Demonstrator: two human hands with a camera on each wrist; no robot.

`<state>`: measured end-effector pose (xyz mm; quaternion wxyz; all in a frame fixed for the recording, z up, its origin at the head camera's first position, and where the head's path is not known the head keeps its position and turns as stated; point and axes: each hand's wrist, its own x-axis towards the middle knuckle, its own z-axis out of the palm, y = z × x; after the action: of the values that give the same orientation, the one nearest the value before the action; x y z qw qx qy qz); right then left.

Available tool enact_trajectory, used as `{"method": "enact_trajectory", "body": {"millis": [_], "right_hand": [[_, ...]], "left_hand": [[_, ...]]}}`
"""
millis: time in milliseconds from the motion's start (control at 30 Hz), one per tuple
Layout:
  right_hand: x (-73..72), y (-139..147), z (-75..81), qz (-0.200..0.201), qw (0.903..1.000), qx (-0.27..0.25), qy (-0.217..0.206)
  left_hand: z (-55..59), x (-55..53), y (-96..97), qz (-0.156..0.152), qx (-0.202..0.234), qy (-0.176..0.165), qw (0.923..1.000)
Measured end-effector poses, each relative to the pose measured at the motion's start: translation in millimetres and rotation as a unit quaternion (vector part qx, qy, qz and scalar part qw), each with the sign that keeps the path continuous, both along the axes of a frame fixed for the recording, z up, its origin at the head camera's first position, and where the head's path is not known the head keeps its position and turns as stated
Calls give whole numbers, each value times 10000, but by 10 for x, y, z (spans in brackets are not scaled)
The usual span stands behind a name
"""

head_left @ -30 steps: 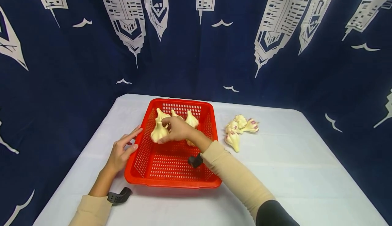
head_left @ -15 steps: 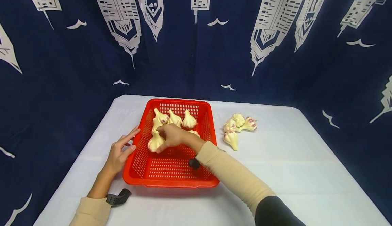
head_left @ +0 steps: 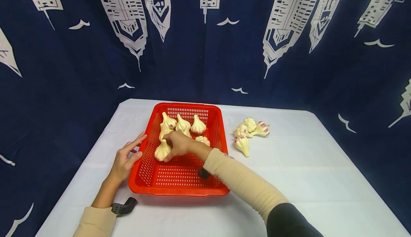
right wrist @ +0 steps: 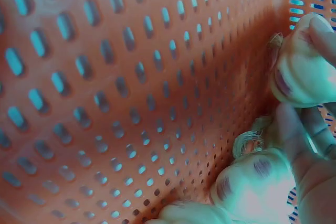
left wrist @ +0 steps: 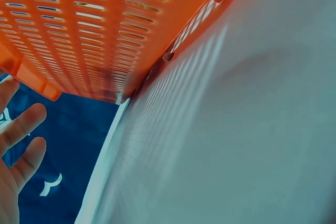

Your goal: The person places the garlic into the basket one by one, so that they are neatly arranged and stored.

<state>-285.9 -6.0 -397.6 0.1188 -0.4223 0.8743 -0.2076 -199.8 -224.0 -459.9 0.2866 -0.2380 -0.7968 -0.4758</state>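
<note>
My right hand (head_left: pixel 180 145) reaches into a red perforated plastic basket (head_left: pixel 179 191). Its thumb and fingers pinch a garlic bulb (head_left: pixel 162 151) by the basket's left wall, stem pointing up in the head view. In the right wrist view that garlic bulb (right wrist: pixel 302 72) sits between thumb and fingers, low against the perforated plastic. Several more bulbs, among them a garlic bulb (head_left: pixel 198 125), stand or lie behind the hand; it partly hides some. My left hand (head_left: pixel 126 158) touches the outside left rim with fingers extended; the left wrist view shows the fingers (left wrist: pixel 31 156) loosely spread.
Right of the basket, several purple-streaked garlic bulbs (head_left: pixel 242 145) lie grouped on the white-covered table (head_left: pixel 289 165). A dark blue curtain (head_left: pixel 205 58) with white building prints hangs behind the table's far edge.
My right hand has brought the garlic bulb nearer to me and lower into the basket, uncovering the bulbs behind. Over the last half second it moves little. My left hand stays at the rim.
</note>
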Motion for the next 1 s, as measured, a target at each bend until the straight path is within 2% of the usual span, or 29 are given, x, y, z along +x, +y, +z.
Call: {"method": "enact_trajectory", "body": {"millis": [233, 567, 1000], "right_hand": [[-8, 10, 14, -151, 9999, -30, 48], [-18, 3, 14, -233, 9996, -54, -146], [-38, 28, 127, -365, 9985, -311, -265]], "left_hand": [[17, -7, 6, -54, 12, 58, 10000], [-5, -3, -6, -29, 10, 8, 10000], [-24, -14, -19, -7, -22, 20, 10000]]}}
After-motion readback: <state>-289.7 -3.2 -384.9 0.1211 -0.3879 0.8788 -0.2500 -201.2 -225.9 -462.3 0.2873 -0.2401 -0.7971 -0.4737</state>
